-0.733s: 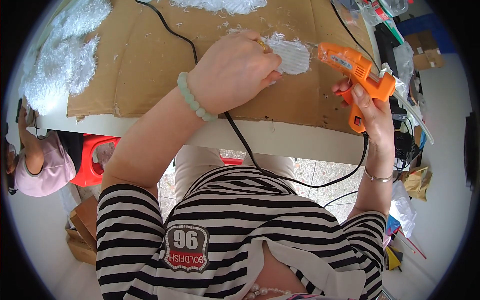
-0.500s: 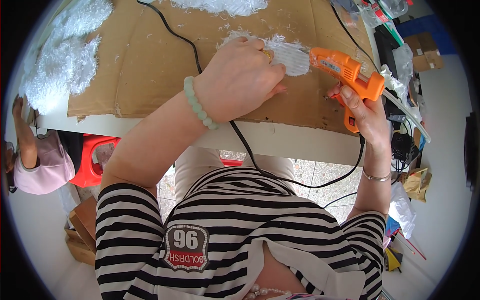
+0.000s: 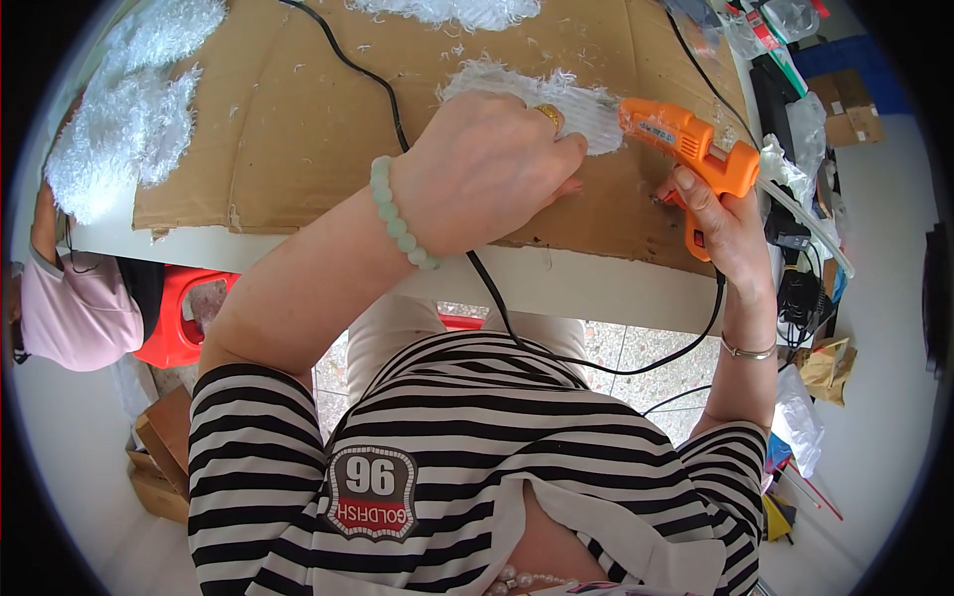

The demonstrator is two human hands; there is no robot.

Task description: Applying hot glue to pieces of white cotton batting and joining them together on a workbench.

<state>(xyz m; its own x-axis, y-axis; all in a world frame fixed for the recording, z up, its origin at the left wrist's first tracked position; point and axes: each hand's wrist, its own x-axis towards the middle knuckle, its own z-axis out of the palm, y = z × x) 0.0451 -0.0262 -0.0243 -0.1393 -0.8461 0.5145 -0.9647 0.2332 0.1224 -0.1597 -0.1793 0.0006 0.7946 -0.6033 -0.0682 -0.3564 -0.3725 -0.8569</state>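
Observation:
My right hand (image 3: 717,211) grips an orange hot glue gun (image 3: 686,139), its nozzle pointing left at the right end of a white, ribbed piece of fabric with a shaggy edge (image 3: 591,114). A clear glue stick (image 3: 805,219) sticks out behind the gun. My left hand (image 3: 502,164) is closed over the near side of this fabric, its fingers bent toward the right. What lies between those fingers is hidden.
Brown cardboard (image 3: 298,129) covers the white table (image 3: 586,283). Shaggy white fabric (image 3: 124,119) lies at the left, with another piece (image 3: 452,10) at the far edge. A black cord (image 3: 353,65) crosses the cardboard. Another person (image 3: 79,308) sits at the left.
My left hand has drawn slightly nearer to me and right, uncovering more of the fabric's shaggy edge. The glue gun stays almost in place. The other person's arm has shifted.

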